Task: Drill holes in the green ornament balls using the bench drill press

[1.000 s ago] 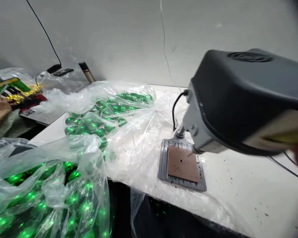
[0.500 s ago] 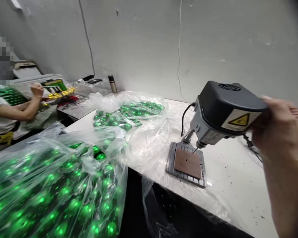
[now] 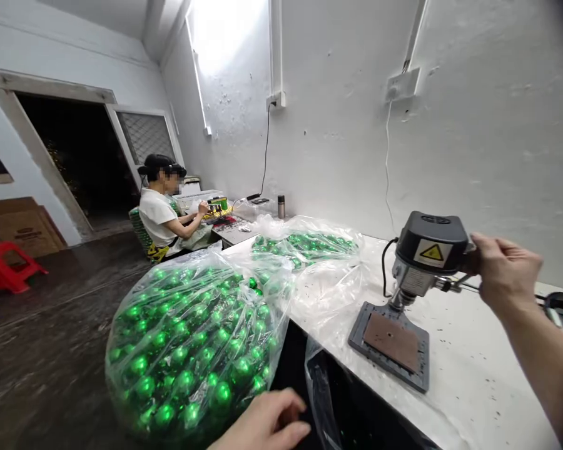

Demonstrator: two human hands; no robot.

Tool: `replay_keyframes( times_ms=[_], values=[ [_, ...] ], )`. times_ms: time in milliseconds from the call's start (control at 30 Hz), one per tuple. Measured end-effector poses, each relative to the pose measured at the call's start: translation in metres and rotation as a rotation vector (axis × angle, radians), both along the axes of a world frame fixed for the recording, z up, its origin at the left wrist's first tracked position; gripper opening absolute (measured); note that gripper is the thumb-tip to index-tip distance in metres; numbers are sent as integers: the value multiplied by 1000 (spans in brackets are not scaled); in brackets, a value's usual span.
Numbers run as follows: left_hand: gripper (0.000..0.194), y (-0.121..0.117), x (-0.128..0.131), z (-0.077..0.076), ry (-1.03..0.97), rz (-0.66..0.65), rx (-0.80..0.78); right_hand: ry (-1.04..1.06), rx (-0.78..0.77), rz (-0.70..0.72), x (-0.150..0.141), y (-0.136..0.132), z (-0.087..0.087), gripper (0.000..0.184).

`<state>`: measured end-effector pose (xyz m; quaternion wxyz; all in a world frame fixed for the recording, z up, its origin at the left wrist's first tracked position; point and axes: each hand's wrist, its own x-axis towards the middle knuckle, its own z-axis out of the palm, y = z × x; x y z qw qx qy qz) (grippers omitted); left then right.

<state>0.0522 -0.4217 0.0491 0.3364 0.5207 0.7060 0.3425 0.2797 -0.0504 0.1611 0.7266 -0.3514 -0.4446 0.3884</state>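
A small bench drill press (image 3: 431,240) with a black cover and yellow warning label stands on the white table. My right hand (image 3: 509,269) is closed around the right side of its head. Below the drill head, a brown plate (image 3: 394,340) with a small hole lies on the grey slotted base (image 3: 370,356). Low in the view is my left hand (image 3: 272,419), its fingers loosely curled, thumb and forefinger apart, nothing seen between them. It is in front of a large clear plastic bag (image 3: 281,319) full of shiny green balls (image 3: 181,353); whether it touches the bag, I cannot tell.
Another bag of green balls (image 3: 304,244) lies farther back on the table (image 3: 469,350), where dark crumbs are scattered. A dark flask (image 3: 281,206) stands by the wall. At the far left end a co-worker (image 3: 162,215) sits. A red stool (image 3: 9,265) is on the floor.
The view has swung left and up, bringing the room and the seated co-worker into sight. My left hand has come in at the bottom. My right hand remains on the drill press.
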Motion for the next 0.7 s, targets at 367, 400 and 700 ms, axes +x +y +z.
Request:
replay_keyframes(
  times_ms=[367,400,700],
  values=[
    [21,313,-20,-28,176,-7,66,-164,88,23,3,-7,-7,38],
    [16,328,-30,-32,237,13,46,-171,93,19,3,-7,-7,39],
    [37,405,-118,-39,671,88,65,-178,96,-11,1,-11,-9,45]
  ],
)
